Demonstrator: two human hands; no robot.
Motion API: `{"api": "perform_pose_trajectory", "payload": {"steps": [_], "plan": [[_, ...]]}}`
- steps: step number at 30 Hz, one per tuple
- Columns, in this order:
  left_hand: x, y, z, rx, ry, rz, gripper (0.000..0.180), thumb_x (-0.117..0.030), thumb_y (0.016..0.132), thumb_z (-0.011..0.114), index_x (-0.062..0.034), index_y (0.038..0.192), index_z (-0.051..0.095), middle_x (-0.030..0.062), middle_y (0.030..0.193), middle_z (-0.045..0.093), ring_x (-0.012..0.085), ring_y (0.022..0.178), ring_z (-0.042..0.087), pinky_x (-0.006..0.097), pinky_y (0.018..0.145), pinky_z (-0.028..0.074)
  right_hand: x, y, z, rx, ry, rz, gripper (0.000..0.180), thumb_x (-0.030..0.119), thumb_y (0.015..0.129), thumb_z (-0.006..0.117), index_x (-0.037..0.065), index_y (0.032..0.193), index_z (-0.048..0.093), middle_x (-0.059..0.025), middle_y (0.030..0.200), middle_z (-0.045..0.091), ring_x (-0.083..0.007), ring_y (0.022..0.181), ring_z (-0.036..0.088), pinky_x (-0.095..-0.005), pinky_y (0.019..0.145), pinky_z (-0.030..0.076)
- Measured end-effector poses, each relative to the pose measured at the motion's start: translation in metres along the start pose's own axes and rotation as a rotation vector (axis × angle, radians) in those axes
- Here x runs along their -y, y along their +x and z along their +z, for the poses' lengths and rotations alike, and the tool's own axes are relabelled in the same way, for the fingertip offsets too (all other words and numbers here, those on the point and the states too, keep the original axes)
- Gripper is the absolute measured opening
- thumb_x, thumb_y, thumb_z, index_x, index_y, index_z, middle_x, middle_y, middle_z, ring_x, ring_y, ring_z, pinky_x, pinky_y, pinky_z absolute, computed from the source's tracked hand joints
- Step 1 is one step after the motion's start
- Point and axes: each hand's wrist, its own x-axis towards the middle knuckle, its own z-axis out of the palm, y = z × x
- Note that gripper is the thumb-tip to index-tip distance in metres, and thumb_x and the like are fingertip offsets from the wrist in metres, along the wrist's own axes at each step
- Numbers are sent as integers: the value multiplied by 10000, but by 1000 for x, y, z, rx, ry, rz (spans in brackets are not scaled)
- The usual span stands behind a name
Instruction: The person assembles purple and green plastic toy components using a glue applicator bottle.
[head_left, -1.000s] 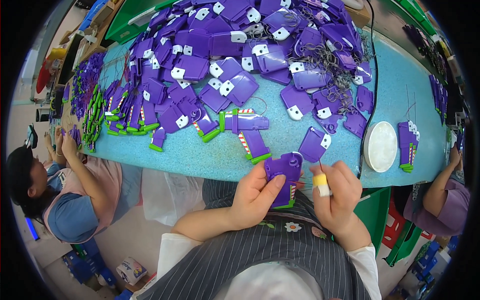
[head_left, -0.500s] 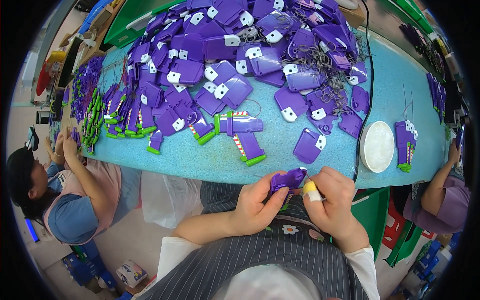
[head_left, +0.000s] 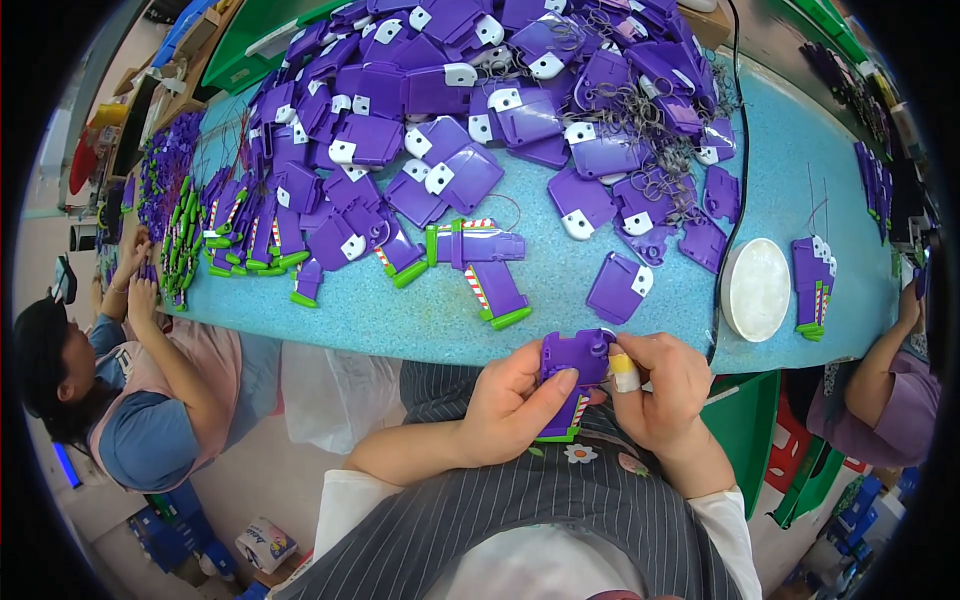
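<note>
Just off the table's front edge, my left hand [head_left: 505, 408] grips a purple plastic toy part [head_left: 572, 356], its hollow inner side with a round boss turned up. Below it hangs a purple leg-like piece [head_left: 562, 412] with red-and-white stripes and a green end. My right hand [head_left: 662, 385] is closed at the part's upper right corner; whatever its fingertips pinch is too small to make out. A yellow and white wrap [head_left: 624, 372] sits around one of its fingers. A purple part with a white corner [head_left: 619, 288] lies on the table beyond my hands.
A large heap of purple parts [head_left: 470, 180] covers the table's far side, with grey rings [head_left: 655, 140] tangled in it. Green-ended pieces [head_left: 480, 290] lie at centre. A white oval dish [head_left: 755, 290] stands right of a black cable [head_left: 733, 200]. People work at both sides.
My left hand has turned the purple part so its inner side and the striped leg piece show more. My right hand has shifted its fingers up to the part's corner.
</note>
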Motion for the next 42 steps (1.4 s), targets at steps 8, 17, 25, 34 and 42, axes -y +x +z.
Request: {"api": "perform_pose_trajectory", "payload": {"steps": [8,17,25,34,42], "plan": [[-3,0,2,-41,993,423,294,8,838,545,54,1127,516,135,853,643,197,660,643,298,576,498,7,-3,-3,30,116,131,171,112,796,635,-27,875,575,-120,751,576,-233,565,561,-307,465,426],[-23,3,-6,397,735,184,260,-17,854,540,43,1102,490,144,838,630,211,730,643,308,612,507,-32,42,-6,65,542,418,171,55,812,506,-9,965,547,-89,805,534,-167,702,517,-250,637,411],[-10,4,-4,-196,512,251,326,-31,872,537,40,1179,449,140,929,632,187,762,642,282,643,511,4,6,7,177,602,475,358,-10,762,537,-7,1120,558,-135,1054,584,-187,857,580,-264,674,450],[-4,4,3,-185,1140,624,319,7,774,641,66,1070,538,134,800,649,206,590,630,288,521,489,8,-10,12,54,494,314,360,-34,716,570,-38,1076,565,-187,1093,594,-247,917,615,-303,722,492],[1,8,-8,-53,709,405,287,-4,848,569,65,1117,496,123,758,627,162,630,626,262,546,472,-3,10,-15,337,582,527,117,12,733,597,-56,825,625,-123,748,633,-184,658,605,-281,585,470]]}}
